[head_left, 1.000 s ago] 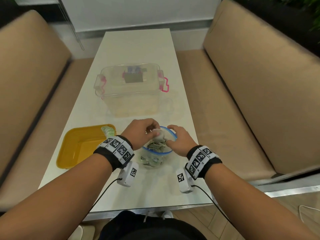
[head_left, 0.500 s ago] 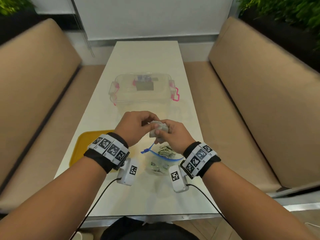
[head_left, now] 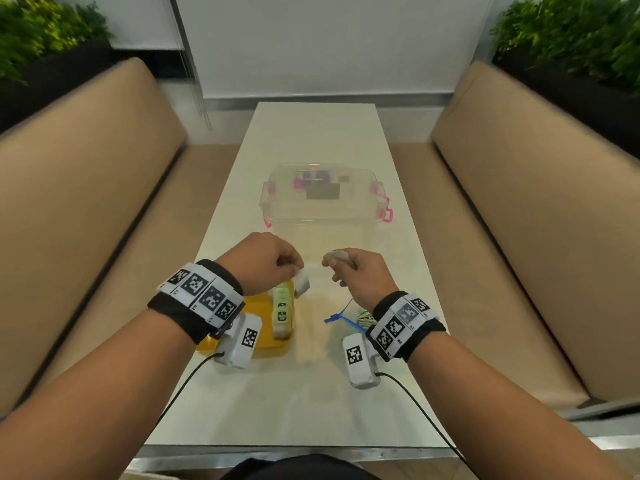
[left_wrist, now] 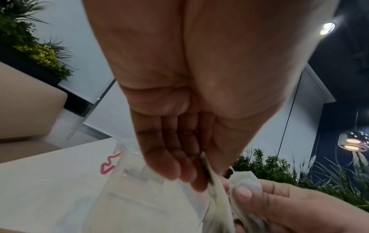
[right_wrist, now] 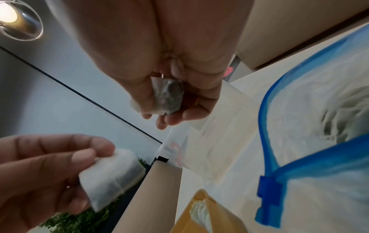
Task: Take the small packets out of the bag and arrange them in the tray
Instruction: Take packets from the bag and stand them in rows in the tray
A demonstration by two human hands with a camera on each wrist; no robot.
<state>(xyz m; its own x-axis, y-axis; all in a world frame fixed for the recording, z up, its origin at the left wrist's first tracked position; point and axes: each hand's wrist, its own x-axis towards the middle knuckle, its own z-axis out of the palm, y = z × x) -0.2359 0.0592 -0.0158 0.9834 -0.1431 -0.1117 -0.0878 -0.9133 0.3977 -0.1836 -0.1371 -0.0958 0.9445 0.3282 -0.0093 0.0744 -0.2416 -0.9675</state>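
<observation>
My left hand [head_left: 277, 263] pinches a small white packet [head_left: 302, 284] that hangs just above the far right corner of the yellow tray [head_left: 266, 344]. My right hand [head_left: 349, 268] is raised a little to the right and grips another white packet [right_wrist: 167, 97] in curled fingers. A row of pale green packets [head_left: 282, 313] lies along the tray's right side. The clear bag with a blue zip [head_left: 341, 318] lies on the table under my right wrist, with more packets [head_left: 363, 318] inside. In the right wrist view the left hand's packet [right_wrist: 111, 176] shows at lower left.
A clear lidded box with pink latches [head_left: 323, 202] stands on the white table [head_left: 311, 140] beyond my hands. Tan bench seats [head_left: 519, 202] run along both sides. Wrist camera cables [head_left: 415, 407] trail toward the table's near edge.
My hands lifted out of the bag together, then parted. Each now holds its own packet, and the left hand has moved left over the tray's corner.
</observation>
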